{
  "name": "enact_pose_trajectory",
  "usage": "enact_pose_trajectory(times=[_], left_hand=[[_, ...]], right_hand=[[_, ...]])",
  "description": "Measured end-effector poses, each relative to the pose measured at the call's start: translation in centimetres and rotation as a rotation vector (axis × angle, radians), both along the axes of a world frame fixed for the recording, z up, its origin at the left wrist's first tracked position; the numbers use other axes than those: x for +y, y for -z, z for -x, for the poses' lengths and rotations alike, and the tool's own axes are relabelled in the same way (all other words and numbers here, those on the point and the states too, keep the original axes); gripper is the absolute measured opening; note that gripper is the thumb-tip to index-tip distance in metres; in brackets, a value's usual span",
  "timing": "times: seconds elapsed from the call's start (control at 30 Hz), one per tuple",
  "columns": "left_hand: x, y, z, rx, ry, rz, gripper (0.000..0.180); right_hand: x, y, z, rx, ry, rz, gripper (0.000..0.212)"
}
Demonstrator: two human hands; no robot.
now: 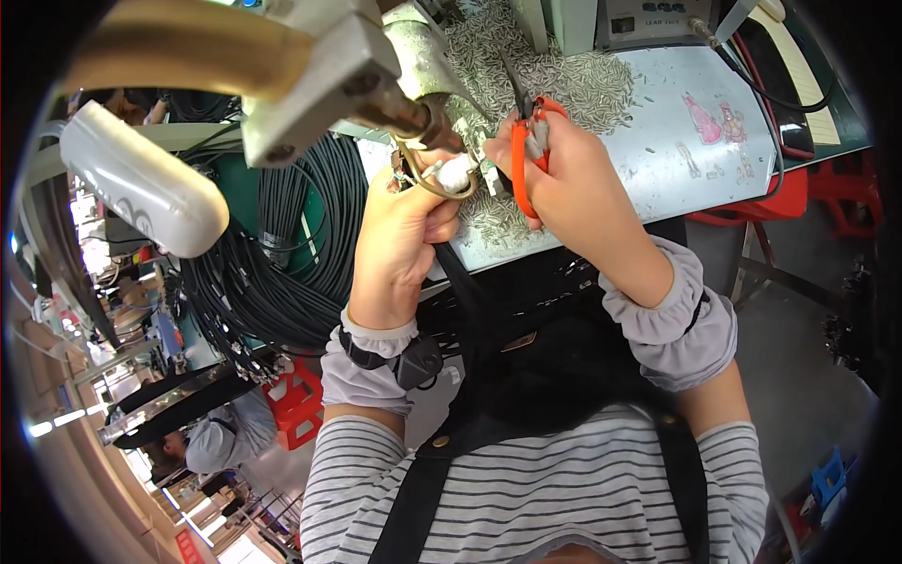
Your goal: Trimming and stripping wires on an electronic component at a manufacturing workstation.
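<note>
Holding orange pliers (520, 169) in a closed grip, long nose pointing away from the person, the right hand (575, 174) sits just right of the left hand (406, 216), which pinches a small, partly hidden part (399, 173) above the surface (658, 75).

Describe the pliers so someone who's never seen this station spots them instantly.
Find the pale worktop at upper centre right, strewn with small silvery pieces. Over it, the person's right hand grips the pliers, their dark, slim nose pointing away from the body. Bright orange-red handles set them apart from the silvery pieces around.
</note>
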State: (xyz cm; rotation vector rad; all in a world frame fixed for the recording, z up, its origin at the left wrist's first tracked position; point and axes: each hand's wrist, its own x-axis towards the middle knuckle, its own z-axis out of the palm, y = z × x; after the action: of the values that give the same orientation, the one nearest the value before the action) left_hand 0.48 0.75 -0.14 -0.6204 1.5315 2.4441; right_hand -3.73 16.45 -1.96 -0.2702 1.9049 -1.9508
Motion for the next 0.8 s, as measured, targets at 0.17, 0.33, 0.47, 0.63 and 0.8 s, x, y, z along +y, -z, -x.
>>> enact_pose_trajectory(times=[0.17,0.33,0.47,0.63,0.8], left_hand=[[-0.2,0.2,-0.2,0.022,-0.018,0.009,0.014],[0.0,0.0,-0.1,0.018,-0.041,0.025,0.015],[0.1,-0.1,-0.1,0.009,-0.037,0.063,0.013],[-0.3,-0.7,-0.8,0.042,0.074,-0.027,0.015],[1.8,-1.3,-3.5,0.025,-0.061,0.023,0.020]], right_hand=[[-0.3,1.3,0.1,0.106,-0.011,0.012,0.015],[-0.2,1.4,0.3,0.112,-0.027,0.017,0.014],[-0.4,1.5,0.1,0.143,0.002,0.035,0.013],[0.2,1.2,-0.5,0.107,-0.004,0.014,0.012],[1.7,-0.4,-2.2,-0.109,-0.051,0.150,0.013]])
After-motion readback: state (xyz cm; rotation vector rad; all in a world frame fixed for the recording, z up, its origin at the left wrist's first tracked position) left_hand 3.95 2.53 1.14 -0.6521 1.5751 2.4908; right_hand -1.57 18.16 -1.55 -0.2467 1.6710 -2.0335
